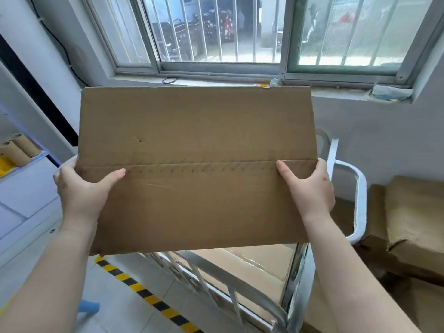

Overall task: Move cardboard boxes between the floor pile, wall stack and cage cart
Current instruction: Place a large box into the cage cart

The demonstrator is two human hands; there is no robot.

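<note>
A flattened cardboard box (pixel 197 164) is held up in the air in front of the person, its broad face toward the camera and its top edge level with the window sill (pixel 336 92); a seam with a row of small marks runs across it at about mid-height. The left hand (pixel 81 188) grips the box's left edge, thumb laid across the front face along the seam, the other fingers hidden behind the board; the right hand (pixel 310 186) grips the right edge in the same way, thumb on the front, fingers curled round the back.

Below the box stands the cage cart (pixel 240 280), its metal bars and rounded white frame showing under the board's lower edge and past its right edge; more flat cardboard (pixel 252 260) lies inside it. To the cart's right, against the wall, sits a pile of crumpled brown boxes (pixel 413 224). Yellow-and-black hazard tape (pixel 141 292) runs diagonally over the floor tiles beside the cart's left side; at the far left a shelf (pixel 36 157) carries cardboard tubes (pixel 19 147). A barred window (pixel 228 32) fills the wall above the sill.
</note>
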